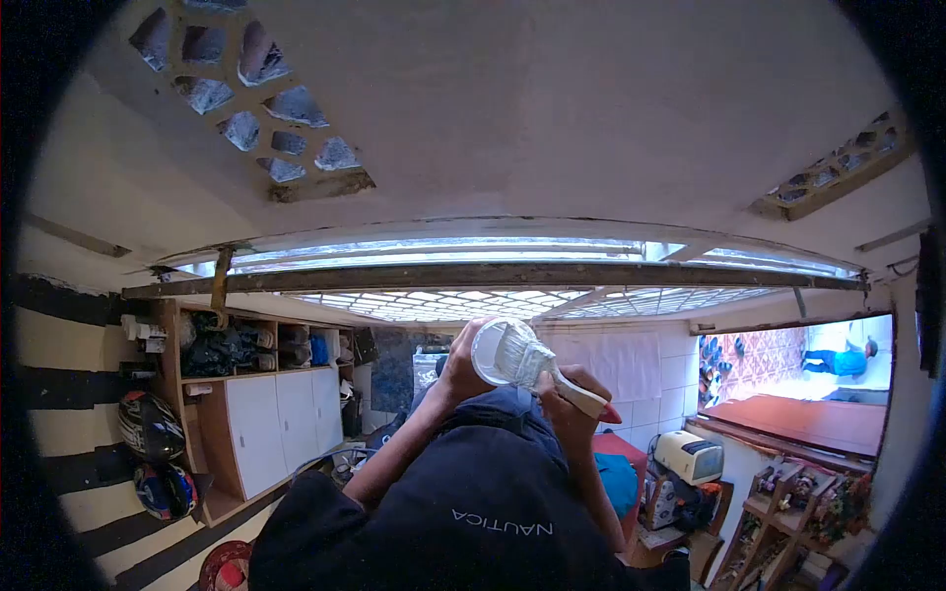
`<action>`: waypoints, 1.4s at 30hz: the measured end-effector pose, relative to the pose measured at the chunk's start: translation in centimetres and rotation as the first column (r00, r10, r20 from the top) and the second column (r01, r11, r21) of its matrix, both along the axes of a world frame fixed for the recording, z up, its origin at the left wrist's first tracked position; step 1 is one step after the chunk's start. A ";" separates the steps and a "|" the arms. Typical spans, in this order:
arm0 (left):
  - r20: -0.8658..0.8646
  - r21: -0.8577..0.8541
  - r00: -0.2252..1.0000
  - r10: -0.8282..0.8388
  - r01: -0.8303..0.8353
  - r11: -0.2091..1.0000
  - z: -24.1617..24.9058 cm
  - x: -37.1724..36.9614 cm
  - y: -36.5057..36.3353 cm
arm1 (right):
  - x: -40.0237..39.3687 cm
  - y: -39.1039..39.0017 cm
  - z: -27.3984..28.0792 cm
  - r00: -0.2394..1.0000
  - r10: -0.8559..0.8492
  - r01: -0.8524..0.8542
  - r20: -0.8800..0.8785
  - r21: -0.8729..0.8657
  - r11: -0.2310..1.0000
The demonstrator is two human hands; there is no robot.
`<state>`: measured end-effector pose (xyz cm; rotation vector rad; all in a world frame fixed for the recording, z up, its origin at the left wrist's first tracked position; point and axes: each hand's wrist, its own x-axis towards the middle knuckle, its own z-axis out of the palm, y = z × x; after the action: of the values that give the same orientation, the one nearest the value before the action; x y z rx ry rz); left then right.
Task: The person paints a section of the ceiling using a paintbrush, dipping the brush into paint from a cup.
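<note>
My left hand (457, 366) is wrapped around the side of a white round tub (485, 357), raised in front of my chest with its mouth facing me. White paint coats the inside. My right hand (572, 396) grips a paintbrush (581, 394) with a pale handle that has a red end. The brush's wide head is covered in white paint and lies over the tub's mouth, its bristles at the paint inside.
A long horizontal bar (512, 279) runs along the window ahead. To the left stands a cabinet (258, 433) with white doors, helmets (150, 426) beside it. At right are a wooden rack (778, 512), a cream-coloured appliance (688, 457) and an opening where a person (845, 361) in blue shows.
</note>
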<state>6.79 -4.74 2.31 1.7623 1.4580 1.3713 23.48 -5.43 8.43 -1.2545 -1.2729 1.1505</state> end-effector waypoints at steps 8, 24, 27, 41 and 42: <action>-0.053 0.018 0.999 -0.003 0.004 1.000 -1.0 1.0 0.2 | 1.6 1.0 1.8 0.993 0.050 -0.044 0.104 -0.052 0.998; -0.046 0.018 0.996 -0.075 0.076 0.997 0.1 2.9 1.0 | 1.0 2.6 1.7 0.947 0.185 -0.170 0.264 -0.077 0.982; -0.041 0.030 0.996 -0.082 0.084 0.996 0.1 3.2 1.1 | 1.2 2.8 2.6 0.920 0.227 -0.208 0.320 -0.090 0.974; -0.030 -0.011 0.999 -0.043 0.042 0.999 -1.2 3.8 1.0 | 1.9 3.0 1.5 0.837 0.253 -0.223 0.485 -0.120 0.967; -0.016 -0.005 0.999 -0.041 0.041 0.999 -1.1 3.9 1.0 | 2.0 3.0 1.5 0.821 0.263 -0.228 0.507 -0.133 0.965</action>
<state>10.70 -3.71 1.19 1.7942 1.4246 1.3352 25.45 -2.45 9.94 -1.5515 -1.8595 1.0694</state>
